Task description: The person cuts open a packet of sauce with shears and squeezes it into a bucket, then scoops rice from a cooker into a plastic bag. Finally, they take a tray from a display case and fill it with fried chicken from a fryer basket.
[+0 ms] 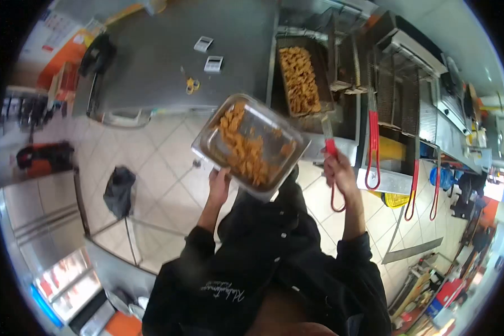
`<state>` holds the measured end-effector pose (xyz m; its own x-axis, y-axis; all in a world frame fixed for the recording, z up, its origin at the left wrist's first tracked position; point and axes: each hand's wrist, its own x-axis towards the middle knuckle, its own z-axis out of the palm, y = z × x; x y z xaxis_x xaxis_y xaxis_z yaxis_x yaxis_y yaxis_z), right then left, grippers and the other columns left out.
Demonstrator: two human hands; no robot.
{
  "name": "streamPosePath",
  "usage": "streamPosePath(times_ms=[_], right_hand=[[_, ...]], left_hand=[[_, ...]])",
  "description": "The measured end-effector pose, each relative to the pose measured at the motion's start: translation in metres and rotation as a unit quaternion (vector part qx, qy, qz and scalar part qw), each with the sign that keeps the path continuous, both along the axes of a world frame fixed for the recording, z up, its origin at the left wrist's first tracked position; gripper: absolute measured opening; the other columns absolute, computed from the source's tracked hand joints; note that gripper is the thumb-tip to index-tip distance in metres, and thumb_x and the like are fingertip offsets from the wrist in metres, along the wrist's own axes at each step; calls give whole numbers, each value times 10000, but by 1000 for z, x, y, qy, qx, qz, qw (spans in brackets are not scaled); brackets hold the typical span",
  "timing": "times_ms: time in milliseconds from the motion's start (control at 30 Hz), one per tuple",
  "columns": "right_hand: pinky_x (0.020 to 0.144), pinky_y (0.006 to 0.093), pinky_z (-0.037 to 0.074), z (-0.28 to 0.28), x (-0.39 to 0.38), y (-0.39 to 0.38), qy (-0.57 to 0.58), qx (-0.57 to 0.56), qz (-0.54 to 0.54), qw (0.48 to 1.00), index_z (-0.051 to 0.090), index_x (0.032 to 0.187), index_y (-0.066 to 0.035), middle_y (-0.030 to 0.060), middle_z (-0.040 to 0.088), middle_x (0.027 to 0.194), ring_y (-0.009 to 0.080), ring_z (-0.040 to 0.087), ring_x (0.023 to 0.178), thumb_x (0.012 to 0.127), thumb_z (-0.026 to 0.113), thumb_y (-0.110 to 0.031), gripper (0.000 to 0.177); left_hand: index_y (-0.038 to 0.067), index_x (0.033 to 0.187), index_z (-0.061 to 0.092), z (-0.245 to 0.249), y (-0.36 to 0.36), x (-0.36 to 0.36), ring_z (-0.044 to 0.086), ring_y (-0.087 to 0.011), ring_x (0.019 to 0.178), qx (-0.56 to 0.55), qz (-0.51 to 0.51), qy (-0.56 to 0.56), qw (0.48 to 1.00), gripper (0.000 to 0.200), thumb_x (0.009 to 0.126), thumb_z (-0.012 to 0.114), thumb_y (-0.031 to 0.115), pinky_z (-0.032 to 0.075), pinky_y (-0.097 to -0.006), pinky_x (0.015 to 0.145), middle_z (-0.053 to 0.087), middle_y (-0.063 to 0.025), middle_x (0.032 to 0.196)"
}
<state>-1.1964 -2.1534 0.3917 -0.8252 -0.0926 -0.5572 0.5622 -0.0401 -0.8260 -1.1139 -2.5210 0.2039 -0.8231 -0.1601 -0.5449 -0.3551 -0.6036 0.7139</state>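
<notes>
My left hand [219, 185] grips the near left edge of a rectangular metal pan [269, 123], which is tilted in front of my body. Golden-brown fried pieces [243, 148] lie along the pan's left and near side, with bare metal showing at the far right. My right hand [340, 171] is wrapped around the red handle [331, 147] of a fryer basket [327, 92]. That basket is over the fryer, right of the pan, and holds many similar fried pieces [299, 78]. The pan and the basket are apart.
Several more fryer baskets with red handles [373, 145] stand to the right, above yellowish oil [391, 150]. On the steel counter [151, 56] lie yellow-handled scissors [191, 85] and two small white devices [213, 64]. A dark bag-like item [119, 191] is on the tiled floor.
</notes>
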Motion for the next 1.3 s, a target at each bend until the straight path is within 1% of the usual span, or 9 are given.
streamPosePath(times_ms=[333, 467, 500, 633, 867, 900, 1033, 1133, 1300], right_hand=[[381, 247, 379, 10, -15, 15, 6, 47, 90, 995, 514, 1151, -38, -16, 442, 618, 76, 418, 428, 1012, 520, -183, 201], [378, 241, 369, 10, -16, 15, 19, 54, 92, 994, 509, 1151, -41, -16, 433, 619, 67, 394, 427, 1014, 513, -187, 200], [377, 241, 368, 12, -16, 14, 11, 63, 88, 994, 507, 1148, -43, -17, 428, 618, 65, 390, 426, 1015, 512, -189, 197], [379, 238, 370, 13, -15, 13, 9, 73, 87, 994, 508, 1149, -41, -20, 420, 621, 63, 387, 426, 1015, 514, -195, 204], [383, 253, 376, 10, -13, 15, 7, 68, 76, 995, 513, 1176, -26, -20, 424, 616, 75, 400, 429, 1009, 527, -187, 232], [383, 253, 376, 11, -13, 15, 10, 70, 71, 995, 513, 1176, -26, -20, 424, 616, 75, 400, 429, 1009, 527, -187, 232], [387, 262, 380, 11, -14, 16, 24, 77, 94, 992, 515, 1160, -16, -16, 422, 593, 82, 400, 426, 1012, 527, -193, 231], [386, 268, 383, 6, -15, 19, 27, 82, 96, 992, 514, 1145, -13, -12, 425, 585, 87, 402, 420, 1015, 528, -203, 230], [380, 270, 385, 7, -16, 19, 27, 78, 99, 992, 508, 1138, -11, -8, 432, 583, 91, 412, 409, 1017, 523, -210, 233]], left_hand=[[6, 1223, 557, 56, 48, -5, 665, -192, 989, -50, -30, 14, 998, 308, 963, 640, 150, 561, -365, 882, 656, -105, 1172], [4, 1437, 163, 54, 47, -7, 695, -288, 936, -143, -17, -40, 989, 726, 963, 656, 249, 610, -405, 789, 614, -238, 1151], [111, 1483, -42, 52, 41, -9, 712, -322, 816, -122, -18, -29, 992, 868, 975, 637, 298, 632, -426, 717, 590, -274, 1145], [276, 1519, -109, 85, 35, -14, 713, -326, 739, -75, 44, -45, 995, 870, 1001, 589, 319, 635, -450, 678, 597, -257, 1088], [217, 1474, -56, 61, 23, -19, 717, -311, 795, -106, -26, -11, 994, 743, 1020, 532, 204, 638, -425, 713, 612, -258, 1151], [131, 1380, 232, 58, 27, -18, 707, -282, 813, -103, 7, -19, 994, 494, 1005, 550, 182, 628, -425, 727, 621, -224, 1129], [41, 1012, 488, 30, 17, -17, 664, -215, 834, -143, 3, 28, 989, 228, 985, 578, 248, 581, -392, 808, 605, -103, 969], [71, 962, 491, 35, 16, -21, 689, -233, 766, -74, 49, -36, 995, 206, 989, 596, 247, 612, -394, 692, 649, -150, 934], [91, 1429, 213, 58, 26, -27, 694, -262, 696, -138, 95, -70, 983, 561, 1002, 553, 222, 626, -388, 608, 650, -196, 926]])
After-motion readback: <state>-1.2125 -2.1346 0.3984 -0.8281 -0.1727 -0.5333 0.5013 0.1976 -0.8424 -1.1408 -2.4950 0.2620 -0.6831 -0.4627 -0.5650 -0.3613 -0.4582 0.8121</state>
